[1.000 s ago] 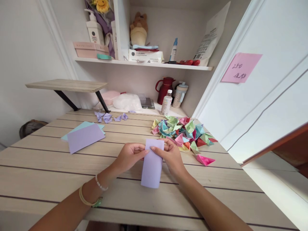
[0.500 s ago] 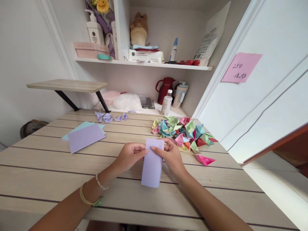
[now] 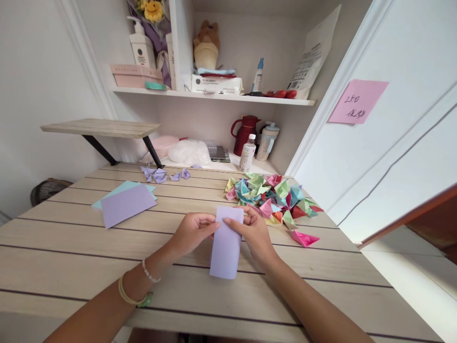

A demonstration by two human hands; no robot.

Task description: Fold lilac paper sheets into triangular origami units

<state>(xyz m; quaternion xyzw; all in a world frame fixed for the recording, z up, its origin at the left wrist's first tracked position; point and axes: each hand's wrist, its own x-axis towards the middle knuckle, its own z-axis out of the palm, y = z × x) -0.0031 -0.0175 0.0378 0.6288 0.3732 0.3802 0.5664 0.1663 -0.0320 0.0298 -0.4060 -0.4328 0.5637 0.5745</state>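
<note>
A purple paper (image 3: 225, 252) is held up over the table (image 3: 107, 267) by both hands. Its left edge is pinched by the left hand (image 3: 193, 233). Its top part is gripped by the right hand (image 3: 255, 233), with the thumb pressed on the front. Paper boats (image 3: 267, 190) are heaped near the right hand. Far left, a blue sheet (image 3: 123, 187) is partly covered by a purple sheet (image 3: 128, 206).

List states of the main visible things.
Held purple rectangular paper: nearly flat
Left hand: pinching its left edge
Right hand: pinching it, thumb in front
Loose purple rectangular paper: lying flat
Multicoloured folded paper boats: heaped
Bright pink paper boat: set apart
Clear plastic bottle: upright, capped
Dark red jug: upright
</note>
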